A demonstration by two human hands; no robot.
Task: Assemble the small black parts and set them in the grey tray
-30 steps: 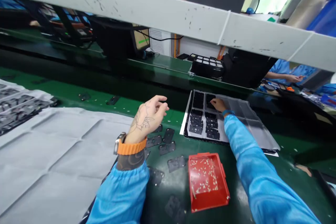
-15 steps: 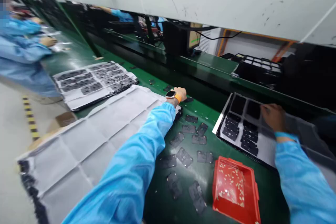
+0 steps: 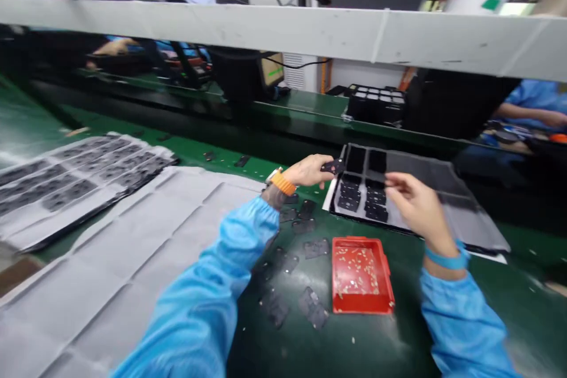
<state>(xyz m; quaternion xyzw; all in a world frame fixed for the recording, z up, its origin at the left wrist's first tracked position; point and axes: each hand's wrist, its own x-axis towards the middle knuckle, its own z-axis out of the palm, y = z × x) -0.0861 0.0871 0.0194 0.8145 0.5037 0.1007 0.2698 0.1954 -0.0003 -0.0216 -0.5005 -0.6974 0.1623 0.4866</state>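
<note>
My left hand [image 3: 308,171], with an orange-banded watch on the wrist, pinches a small flat black plate [image 3: 333,166] by its end, above the bench. My right hand [image 3: 414,204] is at the black tray [image 3: 481,221], its thumb and fingertips close together over the compartments; whatever they may hold is too small to make out. Flat black plates [image 3: 375,211] lie in the tray's front left compartments. Several similar black plates [image 3: 316,248] are scattered on the green bench between my arms.
A red bin [image 3: 339,305] with small pale bits stands between my forearms. At left lie a white sheeted tray [image 3: 146,242] and another tray [image 3: 84,212] full of black plates. A white shelf beam [image 3: 266,26] crosses above the bench. Another person's blue sleeve [image 3: 531,97] shows at far right.
My view has turned right. My left hand has come up from the plates by the white sheet towards the black tray, now with a black plate. My right hand remains at the tray.
</note>
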